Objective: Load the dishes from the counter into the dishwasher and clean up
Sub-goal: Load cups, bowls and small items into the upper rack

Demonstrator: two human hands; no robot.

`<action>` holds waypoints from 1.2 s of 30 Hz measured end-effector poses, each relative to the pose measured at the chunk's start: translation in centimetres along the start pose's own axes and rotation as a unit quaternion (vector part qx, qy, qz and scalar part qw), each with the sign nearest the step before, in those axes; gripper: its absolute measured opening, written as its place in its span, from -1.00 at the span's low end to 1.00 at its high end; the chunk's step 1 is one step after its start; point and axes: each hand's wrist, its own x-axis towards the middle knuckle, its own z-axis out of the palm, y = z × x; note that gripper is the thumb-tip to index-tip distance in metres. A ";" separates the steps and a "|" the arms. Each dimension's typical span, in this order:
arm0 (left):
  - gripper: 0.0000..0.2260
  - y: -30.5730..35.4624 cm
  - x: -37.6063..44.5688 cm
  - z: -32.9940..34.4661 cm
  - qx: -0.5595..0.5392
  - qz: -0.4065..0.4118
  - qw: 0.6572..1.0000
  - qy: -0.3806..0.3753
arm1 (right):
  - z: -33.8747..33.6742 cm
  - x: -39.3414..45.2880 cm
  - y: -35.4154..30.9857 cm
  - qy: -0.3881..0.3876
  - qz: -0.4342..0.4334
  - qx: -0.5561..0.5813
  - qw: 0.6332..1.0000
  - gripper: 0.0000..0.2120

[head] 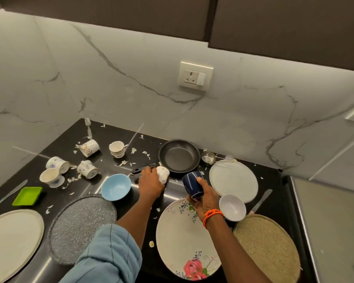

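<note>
Cup (193, 186) first: it's a small navy one, glossy, gripped by the right hand (204, 201) with fingers wrapped round its body, held tilted above the counter (274, 180) with its mouth facing away from the person. It sits at about 12 o'clock from the floral plate (184, 240), up off the surface.

Left hand (151, 181) is bunched round a white wad (163, 174), probably tissue or cloth, pressed down near the black pan (179, 155), whose handle points to 9 o'clock.

Handling guess: the cup looks like glazed ceramic, so light but slick and chippy if it knocks the pan rim or the plate. Gripping round the body as shown seems fine; no handle is visible from this angle, so can't say if it has 1.

Rest of the load is a mixed bag. 5 white teacups (89, 148) lie scattered toward 10 o'clock, some tipped on their sides, thin-walled and likely fragile. Blue bowl (116, 186) at 9 o'clock of the left hand and white bowl (232, 207) at 3 o'clock of the right wrist look light. The big plates are stiff and flat, best lifted by the rim.

White scraps litter the counter, so wiping is still pending.
</note>
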 end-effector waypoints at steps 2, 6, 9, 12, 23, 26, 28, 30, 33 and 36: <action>-0.37 0.3 -0.7 0.8 0.021 -0.015 1.000 -0.004 | -1.4 -0.6 -0.5 0.011 0.005 0.020 1.000 -0.61; -0.46 1.2 -1.1 0.9 -0.043 -0.048 0.998 -0.004 | -2.6 -1.9 -2.4 0.015 -0.011 0.044 0.999 -0.64; -0.49 2.3 -0.9 0.6 -0.102 -0.060 0.993 -0.004 | -3.3 -2.5 -3.5 0.025 -0.034 0.052 0.998 -0.66; -0.45 2.3 -1.4 0.8 -0.102 -0.055 0.993 -0.010 | -4.3 -3.7 -2.9 0.040 -0.039 0.057 0.997 -0.69; -0.50 1.9 -1.6 1.7 -0.136 0.009 0.990 -0.021 | -8.1 -7.1 0.5 0.068 -0.052 0.051 0.995 -0.73; -0.50 2.6 -1.3 1.2 -0.164 0.023 0.986 -0.028 | -8.2 -7.4 0.7 0.069 -0.062 0.055 0.994 -0.72; -0.49 3.0 -1.7 0.8 -0.185 0.019 0.982 -0.002 | -8.1 -7.8 0.6 0.065 -0.066 0.053 0.994 -0.70; -0.45 3.4 -2.8 0.3 -0.204 0.014 0.978 0.027 | -8.1 -8.4 0.5 0.065 -0.070 0.045 0.994 -0.68; -0.42 5.1 -4.8 -1.7 -0.248 0.038 0.966 0.053 | -8.0 -9.3 -0.6 0.052 -0.092 0.040 0.994 -0.67; -0.44 8.1 -6.7 -4.4 -0.289 0.087 0.952 0.047 | -7.9 -10.5 -2.3 0.049 -0.120 0.055 0.990 -0.70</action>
